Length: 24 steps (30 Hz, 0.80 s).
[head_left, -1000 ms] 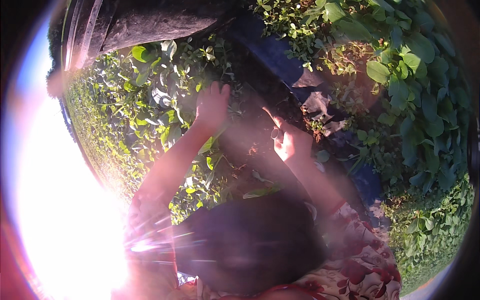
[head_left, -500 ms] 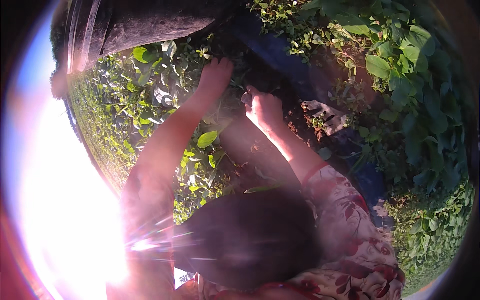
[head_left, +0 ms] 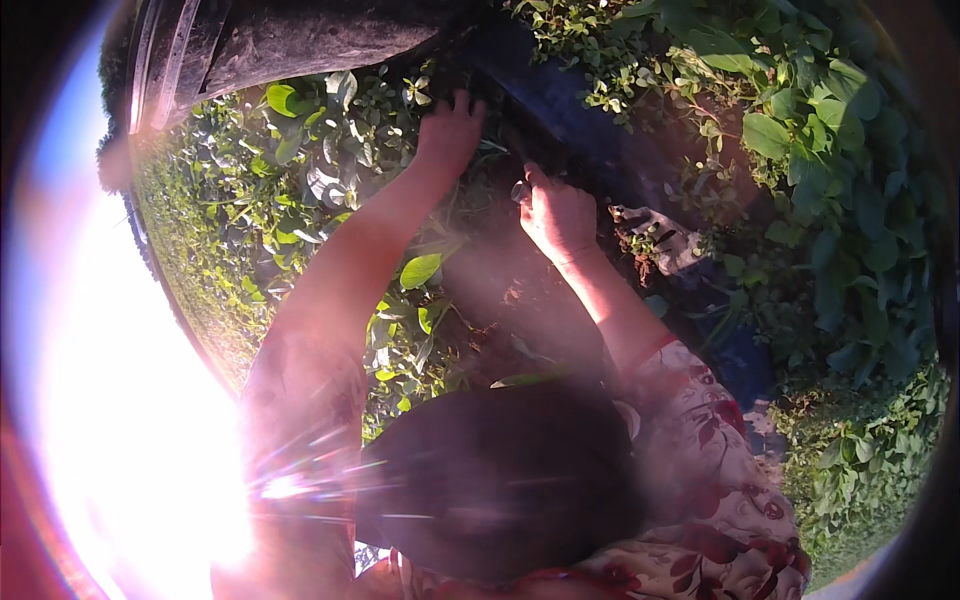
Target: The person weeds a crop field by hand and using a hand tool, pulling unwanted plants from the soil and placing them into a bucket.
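Note:
My left hand [head_left: 452,134] reaches to the far edge of the green weeds [head_left: 300,190], over dark soil. Its fingers are spread, and nothing shows between them. Nearer and to the right, my right hand [head_left: 560,218] is closed round a small hand tool with a grey, rounded end [head_left: 521,191] showing at the thumb side. Most of this tool is hidden by the fingers or lost in shadow, so its kind cannot be made out. Bare brown soil [head_left: 515,270] lies below the two hands.
A large dark, dirty container [head_left: 310,50] stands at the far left. Dark blue plastic sheeting [head_left: 560,100] runs along the right of the soil, with leafy plants [head_left: 790,140] beyond it. A dark rounded shape [head_left: 500,480] covers the lower middle. Sun glare whitens the left.
Both hands have shifted to the right, the left one also slightly farther away. The left fingers have spread apart. The right hand still grips its tool.

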{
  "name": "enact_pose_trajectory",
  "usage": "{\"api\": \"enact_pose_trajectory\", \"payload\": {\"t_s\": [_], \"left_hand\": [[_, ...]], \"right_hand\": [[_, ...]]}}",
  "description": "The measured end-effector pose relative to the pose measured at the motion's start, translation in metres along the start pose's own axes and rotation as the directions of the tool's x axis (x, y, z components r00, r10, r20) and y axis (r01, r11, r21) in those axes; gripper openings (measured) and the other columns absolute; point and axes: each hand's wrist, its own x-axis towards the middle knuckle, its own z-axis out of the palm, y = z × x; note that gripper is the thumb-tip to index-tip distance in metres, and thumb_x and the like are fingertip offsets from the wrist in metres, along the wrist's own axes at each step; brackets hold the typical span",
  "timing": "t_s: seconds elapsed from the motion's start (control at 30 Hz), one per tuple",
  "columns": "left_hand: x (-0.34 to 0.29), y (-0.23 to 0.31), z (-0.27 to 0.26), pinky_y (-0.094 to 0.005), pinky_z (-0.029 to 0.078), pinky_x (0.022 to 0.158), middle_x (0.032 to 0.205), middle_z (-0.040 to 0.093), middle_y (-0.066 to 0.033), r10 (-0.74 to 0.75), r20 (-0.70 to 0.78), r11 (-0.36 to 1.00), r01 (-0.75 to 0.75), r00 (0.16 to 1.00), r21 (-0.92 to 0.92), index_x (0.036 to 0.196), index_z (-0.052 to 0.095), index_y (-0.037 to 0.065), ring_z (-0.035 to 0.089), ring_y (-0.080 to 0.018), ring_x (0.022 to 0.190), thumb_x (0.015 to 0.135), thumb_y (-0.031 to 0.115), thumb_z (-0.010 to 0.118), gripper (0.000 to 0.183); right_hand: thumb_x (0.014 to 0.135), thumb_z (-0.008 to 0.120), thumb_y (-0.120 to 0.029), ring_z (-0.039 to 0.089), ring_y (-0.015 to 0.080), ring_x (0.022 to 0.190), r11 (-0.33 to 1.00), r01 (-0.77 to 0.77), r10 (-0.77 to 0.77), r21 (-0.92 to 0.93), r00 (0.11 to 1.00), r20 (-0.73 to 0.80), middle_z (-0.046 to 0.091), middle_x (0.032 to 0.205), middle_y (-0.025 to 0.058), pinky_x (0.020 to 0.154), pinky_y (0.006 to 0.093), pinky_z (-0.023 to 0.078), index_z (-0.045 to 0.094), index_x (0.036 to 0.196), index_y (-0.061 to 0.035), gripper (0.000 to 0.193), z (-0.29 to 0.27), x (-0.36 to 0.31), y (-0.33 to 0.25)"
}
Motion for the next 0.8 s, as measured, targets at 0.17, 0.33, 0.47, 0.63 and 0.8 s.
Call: {"api": "enact_pose_trajectory", "payload": {"t_s": [0.17, 0.33, 0.47, 0.63, 0.8], "left_hand": [[-0.037, -0.016, 0.002, -0.0325, 0.051, 0.058, 0.092, 0.054, -0.0062, 0.129, -0.077, 0.990, -0.133, 0.989, -0.043, 0.087, 0.056, 0.007, 0.057, -0.0216, 0.083, 0.072, 0.014, 0.060, 0.016], [-0.088, -0.029, -0.033, -0.0378, 0.053, 0.069, 0.099, 0.054, -0.0099, 0.179, 0.178, 0.975, -0.150, 0.968, -0.165, 0.086, 0.058, 0.007, 0.056, -0.0261, 0.092, 0.075, 0.010, 0.056, 0.012], [-0.047, -0.041, -0.029, -0.0372, 0.053, 0.073, 0.110, 0.054, -0.0113, 0.231, -0.200, 0.972, -0.216, 0.952, 0.097, 0.090, 0.061, 0.006, 0.056, -0.0266, 0.101, 0.075, 0.011, 0.058, 0.016], [-0.012, -0.043, -0.003, -0.0366, 0.052, 0.081, 0.111, 0.055, -0.0085, 0.055, 0.062, 0.997, -0.052, 0.997, -0.048, 0.095, 0.062, 0.006, 0.056, -0.0252, 0.103, 0.075, 0.009, 0.060, 0.020], [-0.063, -0.050, -0.005, -0.0355, 0.050, 0.074, 0.094, 0.053, -0.0053, 0.150, -0.109, 0.977, -0.164, 0.983, -0.135, 0.086, 0.059, 0.007, 0.055, -0.0217, 0.089, 0.072, 0.012, 0.058, 0.015]], "right_hand": [[0.070, 0.073, -0.017, 0.066, 0.0251, 0.063, 0.974, 0.227, -0.227, 0.004, 0.974, -0.021, 0.064, 0.069, 0.0064, 0.053, 0.0350, 0.053, 0.057, 0.121, -0.0135, 0.054, -0.014, -0.019, -0.008], [0.073, 0.070, -0.014, 0.067, 0.0201, 0.067, 0.811, -0.315, 0.178, 0.493, 0.935, 0.305, 0.068, 0.078, 0.0014, 0.053, 0.0324, 0.052, 0.063, 0.112, -0.0141, 0.040, -0.035, -0.043, -0.022], [0.075, 0.067, -0.012, 0.067, 0.0251, 0.066, 0.968, -0.030, 0.051, 0.248, 0.996, -0.078, 0.068, 0.078, 0.0070, 0.054, 0.0357, 0.052, 0.065, 0.109, -0.0152, 0.034, -0.015, -0.023, -0.021], [0.075, 0.065, -0.016, 0.067, 0.0296, 0.066, 0.985, -0.033, 0.020, 0.170, 0.997, 0.076, 0.067, 0.073, 0.0110, 0.056, 0.0412, 0.054, 0.063, 0.100, -0.0117, 0.025, 0.025, 0.034, -0.032], [0.069, 0.070, -0.018, 0.066, 0.0268, 0.064, 0.994, 0.026, -0.048, 0.103, 0.976, 0.212, 0.066, 0.073, 0.0074, 0.055, 0.0396, 0.054, 0.060, 0.110, -0.0137, 0.042, 0.002, 0.014, -0.036]]}}
